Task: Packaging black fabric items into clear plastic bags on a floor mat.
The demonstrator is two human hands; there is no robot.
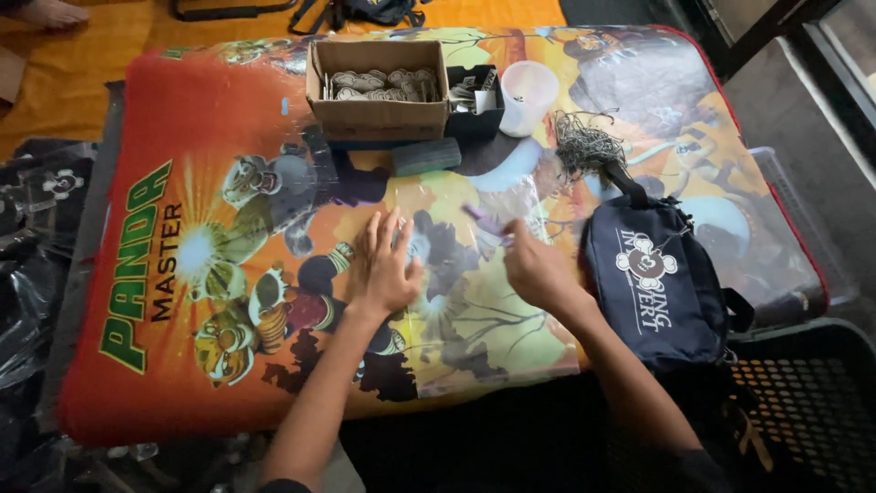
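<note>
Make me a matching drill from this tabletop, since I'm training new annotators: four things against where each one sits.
Things:
1. cardboard box
2. white cup
3. navy bag
4. left hand

Places:
A. flat on the printed mat
B. right edge of the mat
C. far side, left of the cup
D. far side, right of the box

Pairs: 1-C, 2-D, 3-B, 4-A

Home floor workspace, cartoon-printed mattress [182,365], cardboard box [377,117] of small parts, orange mat [82,82]
</note>
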